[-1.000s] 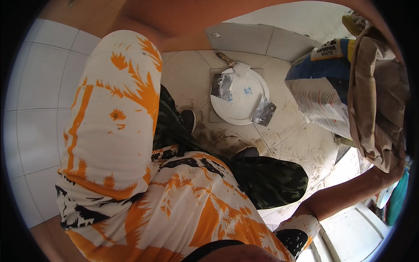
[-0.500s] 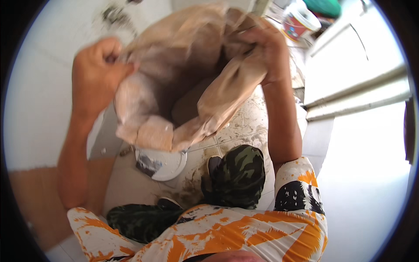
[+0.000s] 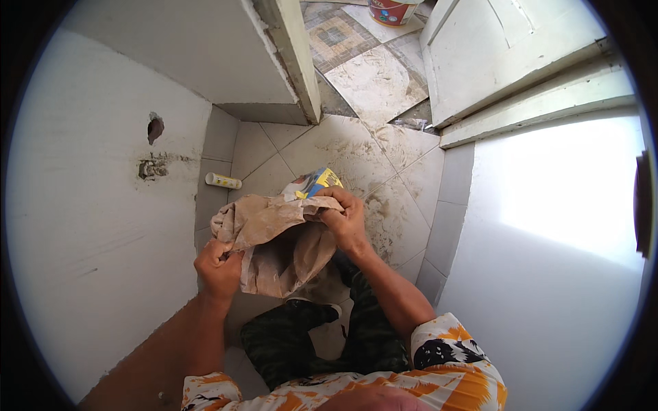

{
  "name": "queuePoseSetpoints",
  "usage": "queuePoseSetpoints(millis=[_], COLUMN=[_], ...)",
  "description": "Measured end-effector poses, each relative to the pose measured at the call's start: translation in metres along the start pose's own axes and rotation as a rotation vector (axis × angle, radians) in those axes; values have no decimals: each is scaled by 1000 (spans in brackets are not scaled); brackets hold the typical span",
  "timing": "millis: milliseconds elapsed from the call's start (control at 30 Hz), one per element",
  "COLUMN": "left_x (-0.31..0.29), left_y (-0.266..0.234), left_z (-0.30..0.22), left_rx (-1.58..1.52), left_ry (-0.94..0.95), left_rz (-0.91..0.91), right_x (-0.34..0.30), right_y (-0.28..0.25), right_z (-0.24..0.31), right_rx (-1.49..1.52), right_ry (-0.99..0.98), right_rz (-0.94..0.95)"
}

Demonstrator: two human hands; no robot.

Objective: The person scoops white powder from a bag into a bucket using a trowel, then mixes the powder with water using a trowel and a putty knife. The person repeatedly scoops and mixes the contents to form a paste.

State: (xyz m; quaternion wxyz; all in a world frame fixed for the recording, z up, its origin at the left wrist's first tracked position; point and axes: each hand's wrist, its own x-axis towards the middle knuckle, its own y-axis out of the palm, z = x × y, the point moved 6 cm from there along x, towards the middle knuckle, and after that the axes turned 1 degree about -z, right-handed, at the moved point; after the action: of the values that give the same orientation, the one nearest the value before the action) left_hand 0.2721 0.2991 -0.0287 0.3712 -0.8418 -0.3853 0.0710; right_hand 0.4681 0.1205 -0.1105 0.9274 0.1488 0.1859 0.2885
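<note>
A large brown paper sack hangs between my two hands, its mouth gaping toward me and its inside dark. A patch of blue and yellow print shows on its far side. My left hand pinches the rolled rim at the near left. On the right, my right hand grips the rim with fingers curled over the edge. The bottom of the sack and anything in it are hidden.
A white tube lies by the left wall, which has two broken holes. Ahead, a doorway with a white door leads to a patterned floor and a red bucket. Grey mud smears the floor tiles.
Both hands have lowered the sack from high and close to farther down, over the floor. The view has shifted toward the doorway. The white round lid on the floor no longer shows.
</note>
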Motion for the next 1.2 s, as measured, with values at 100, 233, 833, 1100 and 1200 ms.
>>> queuePoseSetpoints(millis=[100, 233, 833, 1100, 1200], left_x=[12, 36, 262, 373, 402], left_y=[-8, -6, 216, 268, 291], left_z=[-13, -35, -161, -170, -163], left_rx=[4, -23, -243, -329, -216], left_ry=[-80, -130, 108, 202, 293], left_rz=[58, 179, 173, 147, 124], right_x=[-12, -20, 131, 222, 250], right_y=[4, -1, -167, -168, -170], right_z=[25, 73, 177, 165, 160], right_rx=[-151, -109, -94, 5, -8], right_ry=[-1, 49, -94, -144, -112], right_rz=[-32, -197, -541, -647, -651])
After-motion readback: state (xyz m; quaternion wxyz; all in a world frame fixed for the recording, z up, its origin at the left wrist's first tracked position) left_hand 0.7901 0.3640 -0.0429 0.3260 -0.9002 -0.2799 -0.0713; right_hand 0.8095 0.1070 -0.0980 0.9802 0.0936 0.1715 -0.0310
